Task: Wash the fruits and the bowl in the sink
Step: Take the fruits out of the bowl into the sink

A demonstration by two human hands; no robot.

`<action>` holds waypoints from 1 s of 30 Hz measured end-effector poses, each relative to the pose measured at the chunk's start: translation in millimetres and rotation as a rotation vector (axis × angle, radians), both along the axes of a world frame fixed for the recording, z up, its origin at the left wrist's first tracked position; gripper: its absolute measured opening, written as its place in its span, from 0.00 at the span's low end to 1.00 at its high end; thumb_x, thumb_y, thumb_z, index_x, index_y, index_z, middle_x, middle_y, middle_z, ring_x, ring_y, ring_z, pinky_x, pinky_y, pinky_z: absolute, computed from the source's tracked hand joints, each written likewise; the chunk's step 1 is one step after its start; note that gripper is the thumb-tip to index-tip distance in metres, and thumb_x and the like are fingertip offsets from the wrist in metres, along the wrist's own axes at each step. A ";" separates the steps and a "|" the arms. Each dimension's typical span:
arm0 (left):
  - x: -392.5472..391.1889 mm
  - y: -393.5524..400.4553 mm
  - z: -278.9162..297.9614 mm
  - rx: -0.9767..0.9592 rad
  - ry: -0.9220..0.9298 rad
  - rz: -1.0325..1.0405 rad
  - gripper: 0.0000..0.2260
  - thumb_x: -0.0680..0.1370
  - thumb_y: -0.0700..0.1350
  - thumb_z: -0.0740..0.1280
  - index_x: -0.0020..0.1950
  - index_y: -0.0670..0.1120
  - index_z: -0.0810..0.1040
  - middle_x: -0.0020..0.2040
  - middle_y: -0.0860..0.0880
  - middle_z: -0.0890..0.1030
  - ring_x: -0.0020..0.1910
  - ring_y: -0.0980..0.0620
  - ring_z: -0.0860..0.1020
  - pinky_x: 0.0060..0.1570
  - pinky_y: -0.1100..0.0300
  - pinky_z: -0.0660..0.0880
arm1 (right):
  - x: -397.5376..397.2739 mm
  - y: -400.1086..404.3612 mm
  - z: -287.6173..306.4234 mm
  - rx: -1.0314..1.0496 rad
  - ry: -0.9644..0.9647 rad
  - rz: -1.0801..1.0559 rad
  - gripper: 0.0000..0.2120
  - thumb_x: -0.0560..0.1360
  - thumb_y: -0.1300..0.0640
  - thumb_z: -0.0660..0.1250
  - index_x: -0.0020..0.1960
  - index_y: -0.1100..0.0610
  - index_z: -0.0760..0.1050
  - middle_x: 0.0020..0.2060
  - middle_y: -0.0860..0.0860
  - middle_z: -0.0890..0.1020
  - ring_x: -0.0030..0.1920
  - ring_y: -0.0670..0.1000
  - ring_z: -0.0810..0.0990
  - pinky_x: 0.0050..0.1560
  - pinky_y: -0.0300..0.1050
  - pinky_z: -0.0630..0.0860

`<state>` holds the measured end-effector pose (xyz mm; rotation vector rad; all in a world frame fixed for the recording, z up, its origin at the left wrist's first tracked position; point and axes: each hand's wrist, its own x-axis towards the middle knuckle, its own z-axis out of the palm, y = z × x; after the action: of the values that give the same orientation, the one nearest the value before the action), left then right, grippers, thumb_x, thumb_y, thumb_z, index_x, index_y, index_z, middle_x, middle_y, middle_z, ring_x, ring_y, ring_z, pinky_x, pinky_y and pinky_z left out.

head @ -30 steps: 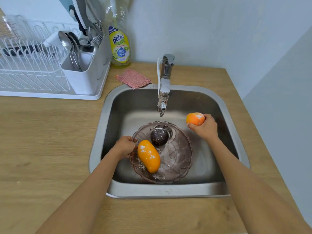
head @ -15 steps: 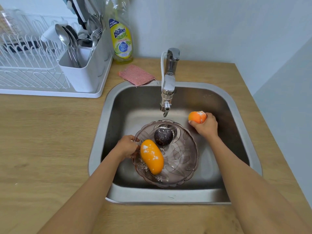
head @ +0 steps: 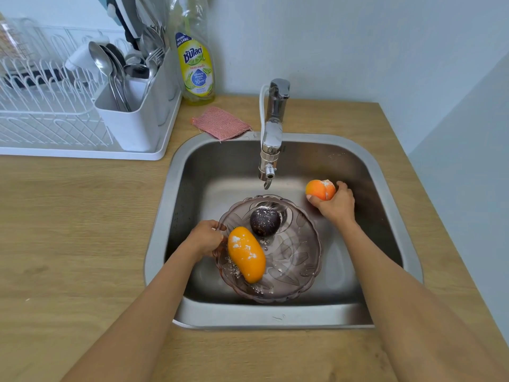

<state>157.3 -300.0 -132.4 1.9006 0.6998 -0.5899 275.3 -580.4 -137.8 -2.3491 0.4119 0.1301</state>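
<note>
Gripping the orange (head: pixel 320 189) in our right hand (head: pixel 336 203), right of the faucet spout (head: pixel 266 180), we note our left hand (head: pixel 205 238) holding the glass bowl (head: pixel 300 260) rim.

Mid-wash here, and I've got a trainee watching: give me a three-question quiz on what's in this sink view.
1. True or false: the right hand holds the orange fruit outside the bowl.
2. How many fruits lie in the bowl?
3. What does the left hand grip? A) the faucet B) the bowl's rim C) the pink scrub pad

Key: 1 true. 2 two: the yellow mango and the dark round fruit. 3 B.
</note>
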 end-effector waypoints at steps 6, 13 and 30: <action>-0.2 -1.3 3.5 -0.011 0.007 0.012 0.13 0.79 0.37 0.61 0.63 0.43 0.74 0.57 0.40 0.79 0.56 0.42 0.78 0.59 0.46 0.77 | -24.0 7.3 14.8 -0.083 -0.201 0.026 0.38 0.68 0.47 0.76 0.71 0.59 0.65 0.66 0.59 0.69 0.66 0.59 0.69 0.64 0.51 0.68; -1.5 -0.5 6.9 -0.029 0.011 0.027 0.11 0.78 0.38 0.63 0.60 0.43 0.76 0.54 0.39 0.81 0.54 0.41 0.80 0.58 0.45 0.77 | -68.8 51.4 15.3 -0.037 -0.161 0.293 0.27 0.67 0.41 0.74 0.60 0.56 0.75 0.54 0.53 0.77 0.56 0.52 0.77 0.52 0.43 0.71; 0.6 0.6 -0.6 -0.008 -0.013 0.006 0.07 0.79 0.39 0.63 0.56 0.45 0.76 0.53 0.40 0.81 0.54 0.42 0.80 0.58 0.45 0.78 | -72.9 90.5 18.4 0.020 0.115 0.407 0.31 0.68 0.49 0.77 0.65 0.61 0.73 0.60 0.55 0.80 0.60 0.54 0.77 0.49 0.36 0.67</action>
<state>157.8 -299.4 -133.1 1.8922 0.6936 -0.5759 202.4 -489.9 -119.4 -2.3841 -0.0197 0.4604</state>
